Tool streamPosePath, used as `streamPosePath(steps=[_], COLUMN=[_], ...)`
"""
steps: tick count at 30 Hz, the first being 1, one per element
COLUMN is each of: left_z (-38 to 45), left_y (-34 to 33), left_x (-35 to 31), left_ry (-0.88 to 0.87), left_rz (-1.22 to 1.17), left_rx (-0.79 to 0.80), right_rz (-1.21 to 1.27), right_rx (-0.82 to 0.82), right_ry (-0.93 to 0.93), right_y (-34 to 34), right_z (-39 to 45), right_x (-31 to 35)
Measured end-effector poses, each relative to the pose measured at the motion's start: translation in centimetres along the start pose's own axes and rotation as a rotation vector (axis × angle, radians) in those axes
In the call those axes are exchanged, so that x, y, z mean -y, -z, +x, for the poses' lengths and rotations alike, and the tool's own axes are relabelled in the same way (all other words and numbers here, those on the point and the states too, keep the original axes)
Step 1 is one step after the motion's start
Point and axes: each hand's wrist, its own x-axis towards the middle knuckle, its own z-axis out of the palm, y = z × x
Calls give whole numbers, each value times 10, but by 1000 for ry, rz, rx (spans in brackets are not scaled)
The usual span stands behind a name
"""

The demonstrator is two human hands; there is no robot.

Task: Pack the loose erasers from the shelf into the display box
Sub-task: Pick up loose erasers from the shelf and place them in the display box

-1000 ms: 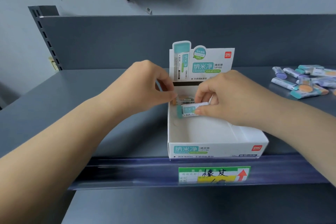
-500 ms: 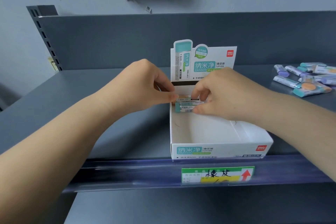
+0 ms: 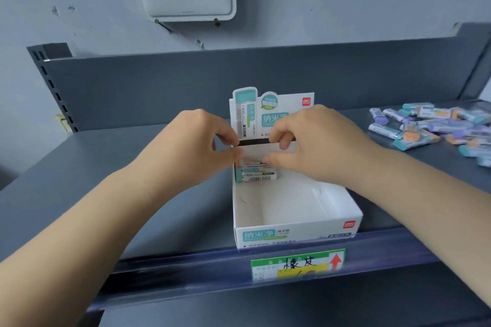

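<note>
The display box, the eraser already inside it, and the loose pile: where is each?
display box (image 3: 292,232): head view, on its printed front wall.
eraser (image 3: 256,175): head view, on its wrapper, at the box's back left.
loose erasers (image 3: 425,127): head view, middle of the pile on the shelf, right.

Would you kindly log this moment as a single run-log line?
phase: packing | left hand and right hand: at back wall of display box | erasers in box: rear left | loose erasers: shelf, right

"纳米净" and red "deli" logo on display box (image 3: 297,233); handwritten "橡皮" on shelf price tag (image 3: 297,265).
</note>
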Motion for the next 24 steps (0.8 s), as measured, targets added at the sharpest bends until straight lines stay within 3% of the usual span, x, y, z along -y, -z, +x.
streamPosePath(steps=[4,8,15,24], left_z=[4,9,13,42], left_y=[9,12,-11,-83], left_x=[-23,-59,-144,-246], left_ry=[-125,-198,-276,-199], left_rz=[90,132,126,57], left_rx=[-198,-271,-236,-101], right_rz=[-133,-209,-182,-84], right_rx=[-251,-291,-275,-209], right_ry=[-5,-26,-109,-134], right_y=[25,48,76,102], right_z=[-21,-49,-91,-133], right_x=[-9,-32,-110,-242])
